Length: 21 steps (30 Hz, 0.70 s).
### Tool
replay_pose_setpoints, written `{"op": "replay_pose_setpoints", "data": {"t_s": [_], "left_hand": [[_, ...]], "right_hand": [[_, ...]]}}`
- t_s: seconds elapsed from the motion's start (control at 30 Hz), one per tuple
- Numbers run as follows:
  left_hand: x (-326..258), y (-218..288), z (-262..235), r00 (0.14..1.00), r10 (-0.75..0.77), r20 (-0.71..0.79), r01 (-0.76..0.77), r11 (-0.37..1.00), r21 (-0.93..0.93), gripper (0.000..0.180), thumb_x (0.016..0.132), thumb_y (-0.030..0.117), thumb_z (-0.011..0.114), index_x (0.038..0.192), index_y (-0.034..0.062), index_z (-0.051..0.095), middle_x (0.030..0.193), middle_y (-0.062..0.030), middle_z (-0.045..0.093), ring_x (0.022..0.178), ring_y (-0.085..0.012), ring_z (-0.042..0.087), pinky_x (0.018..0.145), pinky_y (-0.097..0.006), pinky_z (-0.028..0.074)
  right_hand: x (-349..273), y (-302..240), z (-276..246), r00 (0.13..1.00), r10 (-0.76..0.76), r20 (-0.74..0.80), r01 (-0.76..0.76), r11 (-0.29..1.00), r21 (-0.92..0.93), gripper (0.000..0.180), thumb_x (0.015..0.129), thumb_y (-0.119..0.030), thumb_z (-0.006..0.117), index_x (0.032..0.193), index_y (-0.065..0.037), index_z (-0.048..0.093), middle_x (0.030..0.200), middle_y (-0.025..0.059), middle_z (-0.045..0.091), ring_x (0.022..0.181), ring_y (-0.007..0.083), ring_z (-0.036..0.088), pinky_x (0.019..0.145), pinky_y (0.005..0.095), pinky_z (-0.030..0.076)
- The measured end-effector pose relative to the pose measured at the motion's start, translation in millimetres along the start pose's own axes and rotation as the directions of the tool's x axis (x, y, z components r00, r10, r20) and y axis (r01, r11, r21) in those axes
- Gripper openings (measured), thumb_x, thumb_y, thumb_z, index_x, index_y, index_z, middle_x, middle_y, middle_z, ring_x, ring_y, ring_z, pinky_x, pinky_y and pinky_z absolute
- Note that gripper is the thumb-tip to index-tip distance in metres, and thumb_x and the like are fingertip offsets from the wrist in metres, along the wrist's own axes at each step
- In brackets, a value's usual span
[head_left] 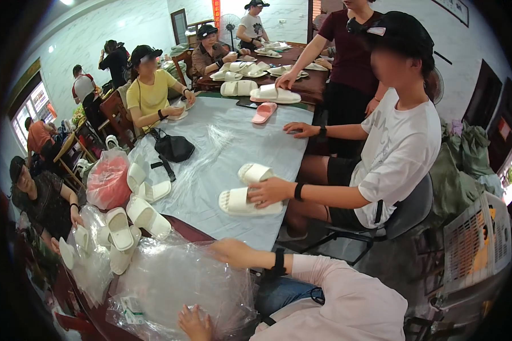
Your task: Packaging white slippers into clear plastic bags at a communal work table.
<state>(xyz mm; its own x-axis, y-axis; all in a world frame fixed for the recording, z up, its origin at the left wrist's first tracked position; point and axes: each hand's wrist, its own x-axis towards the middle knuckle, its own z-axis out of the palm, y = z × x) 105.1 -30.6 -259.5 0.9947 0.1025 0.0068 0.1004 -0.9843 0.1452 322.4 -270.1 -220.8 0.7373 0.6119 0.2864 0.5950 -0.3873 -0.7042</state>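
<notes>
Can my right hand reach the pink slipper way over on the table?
Probably not from here. Your right hand rests on the clear plastic bags at the near end, while the pink slipper lies at the far end of the table, beyond another person's white slippers.

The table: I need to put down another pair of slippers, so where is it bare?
The grey sheet lies bare between the black bag, the pink slipper and the white pair under a neighbour's hand. Crowded: the left edge with loose white slippers and the red bag, and the near corner where both hands meet the clear plastic bags.
</notes>
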Motion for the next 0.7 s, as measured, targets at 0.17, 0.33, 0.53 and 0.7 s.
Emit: {"op": "replay_pose_setpoints", "data": {"t_s": [0.17,0.33,0.53,0.7], "left_hand": [[-4,-1,-2,0.999,-0.046,0.019,0.046,0.999,0.008,0.050,0.081,0.039,0.060,0.125,0.0177,0.050,0.132,-0.0182,0.043,0.117,-0.0418,0.039,0.095,-0.054,0.033],[-2,-3,-3,1.000,0.014,-0.024,-0.014,1.000,0.010,0.050,0.081,0.039,0.060,0.125,0.0167,0.050,0.131,-0.0171,0.044,0.117,-0.0421,0.040,0.097,-0.054,0.032],[-12,-5,10,0.991,0.010,-0.133,0.002,0.996,0.087,0.051,0.081,0.039,0.059,0.125,0.0146,0.050,0.127,-0.0159,0.048,0.114,-0.0403,0.043,0.092,-0.054,0.035],[-13,-11,15,0.994,0.068,-0.091,-0.053,0.986,0.160,0.051,0.081,0.040,0.059,0.124,0.0142,0.052,0.125,-0.0153,0.050,0.115,-0.0389,0.043,0.089,-0.053,0.037]], "right_hand": [[-5,35,-26,0.938,0.227,-0.261,-0.256,0.963,-0.085,0.036,0.080,-0.022,0.061,0.110,-0.004,0.056,0.106,0.0171,0.058,0.100,0.0343,0.054,0.084,0.0422,0.042],[2,79,-19,0.881,0.283,-0.379,-0.335,0.939,-0.077,0.042,0.076,-0.019,0.063,0.113,-0.002,0.053,0.111,0.0201,0.054,0.104,0.0357,0.052,0.089,0.0422,0.041],[19,97,-2,0.683,0.586,-0.436,-0.397,0.799,0.452,0.065,0.079,-0.011,0.060,0.133,0.000,0.025,0.119,0.0210,0.051,0.109,0.0343,0.052,0.091,0.0394,0.041],[29,104,-3,0.522,0.759,-0.388,-0.355,0.607,0.711,0.083,0.081,-0.012,0.059,0.141,-0.012,0.002,0.111,0.0179,0.055,0.103,0.0252,0.055,0.086,0.0368,0.043]]}}
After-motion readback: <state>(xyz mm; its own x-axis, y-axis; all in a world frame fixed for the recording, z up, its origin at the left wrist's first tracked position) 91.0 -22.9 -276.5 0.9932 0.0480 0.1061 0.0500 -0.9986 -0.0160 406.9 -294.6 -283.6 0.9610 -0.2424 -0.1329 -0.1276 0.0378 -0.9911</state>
